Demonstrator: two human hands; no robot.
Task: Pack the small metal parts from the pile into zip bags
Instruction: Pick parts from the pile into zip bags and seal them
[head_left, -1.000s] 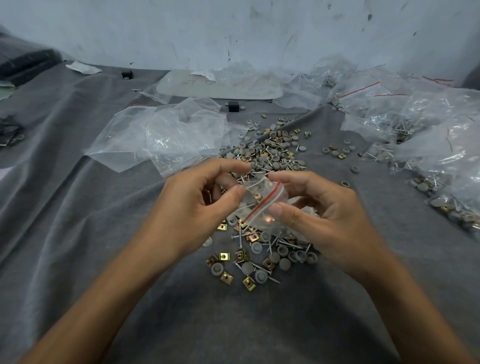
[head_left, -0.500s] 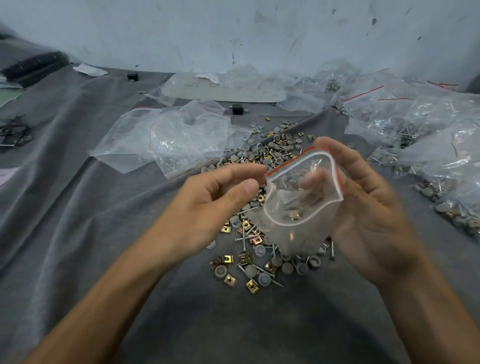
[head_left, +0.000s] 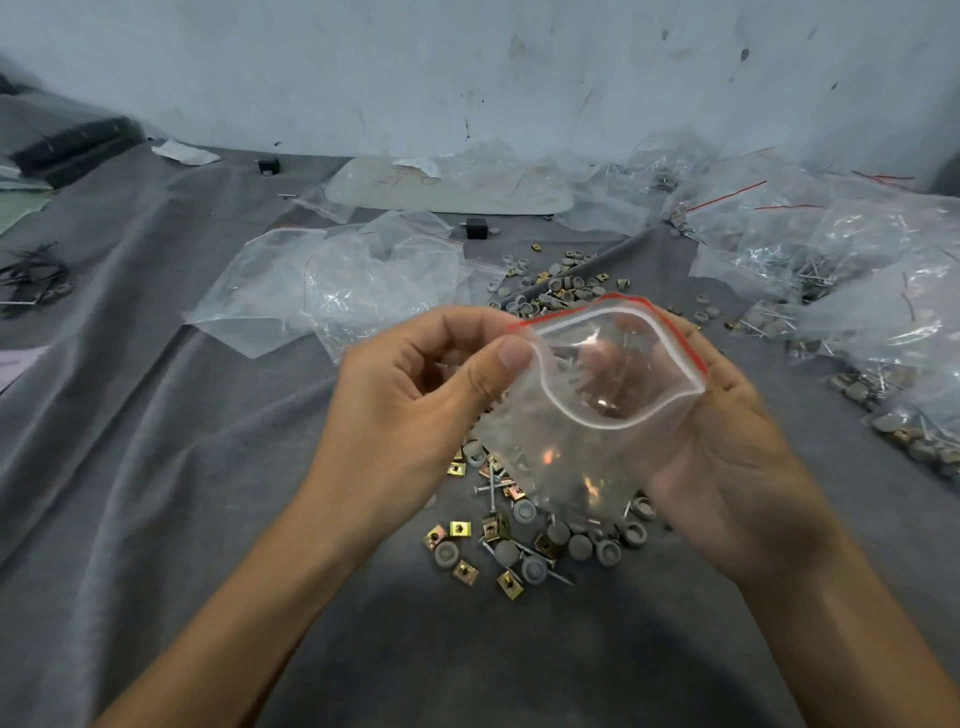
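A small clear zip bag (head_left: 587, 431) with a red strip along its mouth hangs open between both hands above the cloth. My left hand (head_left: 415, 410) pinches the bag's left rim between thumb and forefinger. My right hand (head_left: 727, 457) cups the bag from the right and behind, its fingers curled round the rim. A few small parts show faintly inside the bag. Below it lies a pile of metal parts (head_left: 524, 540): grey round caps, brass square clips and thin nails. A second, larger scatter of parts (head_left: 558, 291) lies farther back.
Empty clear bags (head_left: 337, 280) lie crumpled to the left of the far scatter. Filled bags (head_left: 852, 270) heap up along the right side. Grey cloth (head_left: 156, 467) covers the surface. A small black block (head_left: 476, 228) and a pale flat board (head_left: 447, 187) sit near the wall.
The bag has gone from pinched nearly closed to wide open. Both hands lifted it a little, and my left thumb and forefinger took hold of its left rim.
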